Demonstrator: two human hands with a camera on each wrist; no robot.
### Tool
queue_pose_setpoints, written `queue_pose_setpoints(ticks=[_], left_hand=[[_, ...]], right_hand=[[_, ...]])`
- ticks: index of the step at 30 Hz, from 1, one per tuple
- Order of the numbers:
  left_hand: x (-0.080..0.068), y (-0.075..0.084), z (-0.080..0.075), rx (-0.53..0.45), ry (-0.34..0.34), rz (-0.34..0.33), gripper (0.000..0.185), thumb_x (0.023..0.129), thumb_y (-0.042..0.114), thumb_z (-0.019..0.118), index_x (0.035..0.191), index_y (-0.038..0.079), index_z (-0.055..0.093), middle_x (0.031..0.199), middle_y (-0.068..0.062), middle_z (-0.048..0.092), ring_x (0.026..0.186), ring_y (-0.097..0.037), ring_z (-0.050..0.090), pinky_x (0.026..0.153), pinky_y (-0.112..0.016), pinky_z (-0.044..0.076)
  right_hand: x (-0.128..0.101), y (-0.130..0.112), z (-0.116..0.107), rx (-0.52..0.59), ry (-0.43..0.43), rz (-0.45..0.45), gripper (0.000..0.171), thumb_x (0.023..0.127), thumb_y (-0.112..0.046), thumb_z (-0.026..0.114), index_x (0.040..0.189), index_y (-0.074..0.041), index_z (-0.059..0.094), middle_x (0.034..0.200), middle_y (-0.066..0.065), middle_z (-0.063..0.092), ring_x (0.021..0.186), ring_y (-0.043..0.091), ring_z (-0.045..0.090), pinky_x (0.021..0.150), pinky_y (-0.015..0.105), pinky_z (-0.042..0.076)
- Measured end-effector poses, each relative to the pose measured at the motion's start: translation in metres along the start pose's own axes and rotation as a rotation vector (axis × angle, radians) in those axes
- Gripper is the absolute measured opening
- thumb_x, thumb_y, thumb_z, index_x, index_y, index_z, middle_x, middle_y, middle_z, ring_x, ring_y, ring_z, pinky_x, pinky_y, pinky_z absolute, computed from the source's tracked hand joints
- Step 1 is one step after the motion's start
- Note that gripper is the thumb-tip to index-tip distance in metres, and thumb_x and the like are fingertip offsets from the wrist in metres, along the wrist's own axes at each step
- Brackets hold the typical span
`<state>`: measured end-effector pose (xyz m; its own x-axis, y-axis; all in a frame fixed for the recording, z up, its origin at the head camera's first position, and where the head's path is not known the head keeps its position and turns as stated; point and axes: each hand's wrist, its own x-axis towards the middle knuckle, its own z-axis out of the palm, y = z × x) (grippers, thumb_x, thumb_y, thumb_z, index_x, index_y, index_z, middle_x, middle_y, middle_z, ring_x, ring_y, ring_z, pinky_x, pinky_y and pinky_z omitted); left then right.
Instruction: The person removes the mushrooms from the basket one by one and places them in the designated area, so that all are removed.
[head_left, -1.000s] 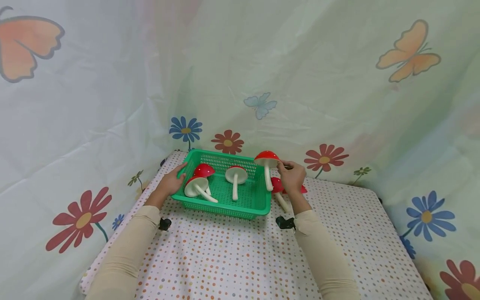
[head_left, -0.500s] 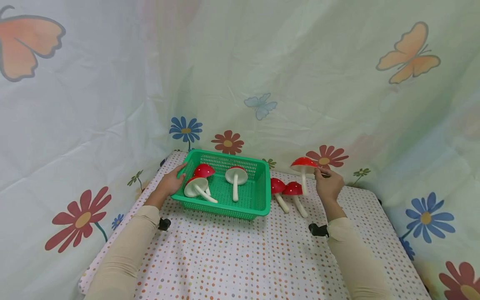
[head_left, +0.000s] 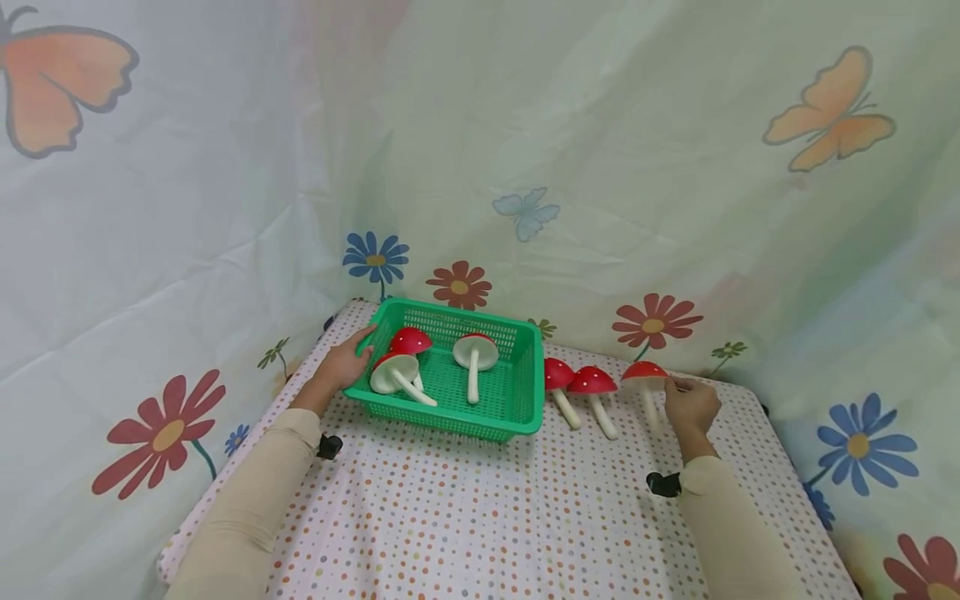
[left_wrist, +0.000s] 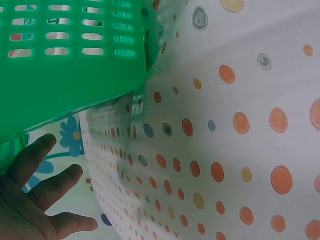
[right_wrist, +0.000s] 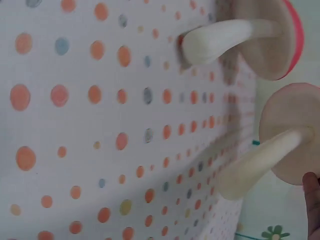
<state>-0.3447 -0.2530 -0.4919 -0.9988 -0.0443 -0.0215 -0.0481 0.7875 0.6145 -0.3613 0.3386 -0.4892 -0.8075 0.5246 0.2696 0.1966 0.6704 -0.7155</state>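
My left hand [head_left: 344, 364] rests at the left rim of a green plastic basket [head_left: 442, 423]; in the left wrist view its fingers [left_wrist: 55, 187] are straight and spread beside the basket wall. Inside lie three red-capped, white-stemmed toy mushrooms, one [head_left: 474, 354] in the middle and two together at the left. My right hand [head_left: 692, 407] pinches another toy mushroom [head_left: 645, 372] by its cap edge, stem pointing down, low over the right part of the table. Two more, a nearer mushroom [head_left: 592, 381] and one mushroom [head_left: 558, 375] against the basket, lie to its left.
A dotted cloth covers the table [head_left: 450, 517]. A fabric backdrop [head_left: 600, 167] with printed flowers and butterflies rises behind it and at both sides. Small black devices sit at the left wrist [head_left: 329, 447] and right wrist [head_left: 663, 484].
My right hand has carried the mushroom from above the basket's right side rightward, then down toward the table beside the other two. My left hand and the basket have stayed put.
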Motion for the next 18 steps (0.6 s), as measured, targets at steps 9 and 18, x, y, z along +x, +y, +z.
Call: queue_pose_setpoints(ticks=[9, 18], left_hand=[[0.006, -0.002, -0.001, -0.025, -0.005, -0.005, 0.054, 0.106, 0.036, 0.038, 0.158, 0.033, 0.022, 0.140, -0.021, 0.055, 0.054, -0.017, 0.042, 0.059, -0.037, 0.041], [0.004, -0.004, 0.001, -0.023, -0.006, -0.008, 0.054, 0.106, 0.037, 0.038, 0.158, 0.034, 0.022, 0.151, -0.020, 0.044, 0.069, -0.026, 0.052, 0.071, -0.043, 0.045]], right_hand=[[0.003, 0.011, 0.018, -0.020, -0.021, -0.012, 0.036, 0.100, -0.022, 0.051, 0.115, 0.004, 0.071, 0.112, 0.027, 0.069, 0.093, 0.041, 0.067, 0.078, 0.051, 0.053], [-0.006, 0.018, 0.025, -0.089, -0.028, -0.063, 0.033, 0.099, -0.017, 0.053, 0.111, 0.008, 0.071, 0.109, 0.029, 0.069, 0.087, 0.039, 0.067, 0.059, 0.038, 0.049]])
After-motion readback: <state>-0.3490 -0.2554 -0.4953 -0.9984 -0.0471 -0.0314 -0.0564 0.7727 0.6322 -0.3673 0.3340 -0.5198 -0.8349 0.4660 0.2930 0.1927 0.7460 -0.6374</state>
